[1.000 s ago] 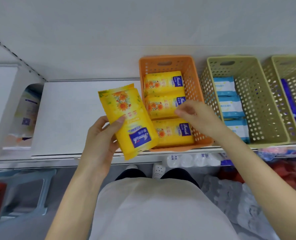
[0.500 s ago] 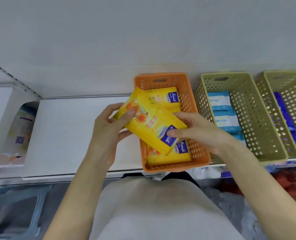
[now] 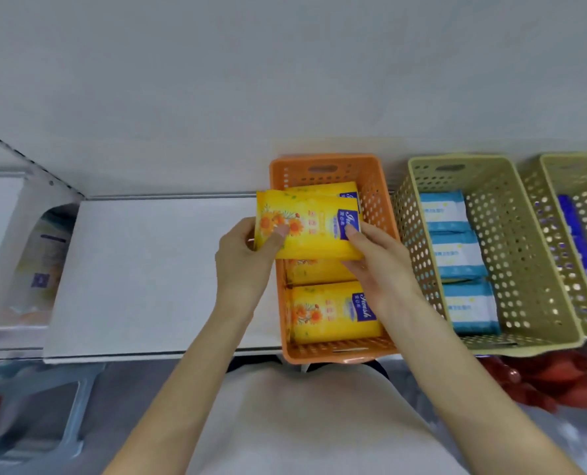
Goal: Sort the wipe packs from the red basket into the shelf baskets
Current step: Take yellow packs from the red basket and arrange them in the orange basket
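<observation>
The left grip (image 3: 247,255) pinches the left end of a yellow wipe pack (image 3: 316,231), thumb on its flower print. The right grip (image 3: 381,265) pinches the right end, thumb on the blue label. The pack lies between them over the far half of the orange basket (image 3: 376,186), its left end past the rim. Below the grips, more yellow packs (image 3: 333,313) lie in that basket. Right of the right grip, a green basket (image 3: 501,207) holds blue-and-white packs (image 3: 456,255) on the white shelf (image 3: 148,269).
</observation>
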`<state>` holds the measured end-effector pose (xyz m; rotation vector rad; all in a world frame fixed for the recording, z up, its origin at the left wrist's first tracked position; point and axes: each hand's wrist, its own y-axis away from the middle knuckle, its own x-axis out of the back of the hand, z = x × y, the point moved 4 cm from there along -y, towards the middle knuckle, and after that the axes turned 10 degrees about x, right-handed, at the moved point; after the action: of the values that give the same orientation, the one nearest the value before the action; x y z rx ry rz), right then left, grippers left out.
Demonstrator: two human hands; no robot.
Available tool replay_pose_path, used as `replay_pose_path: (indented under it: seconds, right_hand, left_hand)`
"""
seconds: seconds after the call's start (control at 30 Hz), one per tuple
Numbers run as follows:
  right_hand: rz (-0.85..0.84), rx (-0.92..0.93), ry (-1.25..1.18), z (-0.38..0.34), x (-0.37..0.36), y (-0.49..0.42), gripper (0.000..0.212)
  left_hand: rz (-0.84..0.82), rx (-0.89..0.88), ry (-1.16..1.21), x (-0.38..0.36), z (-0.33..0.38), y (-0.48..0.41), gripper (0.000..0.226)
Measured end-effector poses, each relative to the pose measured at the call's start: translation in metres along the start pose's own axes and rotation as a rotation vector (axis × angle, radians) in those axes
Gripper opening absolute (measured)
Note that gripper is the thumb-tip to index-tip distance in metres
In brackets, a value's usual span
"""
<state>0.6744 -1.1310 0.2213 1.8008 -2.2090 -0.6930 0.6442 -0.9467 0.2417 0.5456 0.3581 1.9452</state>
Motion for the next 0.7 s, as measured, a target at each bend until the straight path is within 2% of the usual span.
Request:
replay_pose_path:
  seconds: [0.07, 0.13, 0.27, 0.37, 0.47, 0.57, 0.7]
  right_hand:
    - [0.122, 0.012, -0.073, 0.002, -0.001, -0.013, 0.03]
    - [0.259, 0.057, -0.082, 0.003, -0.005, -0.025, 0.027]
    - [0.422, 0.28, 0.136, -0.006, -0.019, -0.042, 0.019]
    - [0.487, 0.269, 0.151, -0.001, -0.03, -0.055, 0.026]
    - [0.504, 0.181, 0.094, 0.006, -0.034, -0.066, 0.027]
    - [0.454, 0.191, 0.169, 0.004, -0.033, -0.069, 0.021]
    - [0.268, 0.416, 0.579, -0.001, -0.029, -0.067, 0.025]
  left_hand:
    - [0.071, -0.097, -0.258, -0.007, 0.001, -0.011, 0.032]
    - [0.083, -0.16, -0.412, -0.017, -0.001, -0.021, 0.054]
    - [-0.08, -0.174, -0.356, -0.036, -0.011, -0.029, 0.076]
    - [-0.106, -0.198, -0.327, -0.041, -0.021, -0.028, 0.079]
    - [-0.107, -0.204, -0.267, -0.043, -0.026, -0.03, 0.076]
    - [-0.107, -0.188, -0.233, -0.043, -0.028, -0.032, 0.073]
    - [-0.108, -0.185, -0.196, -0.043, -0.031, -0.033, 0.066]
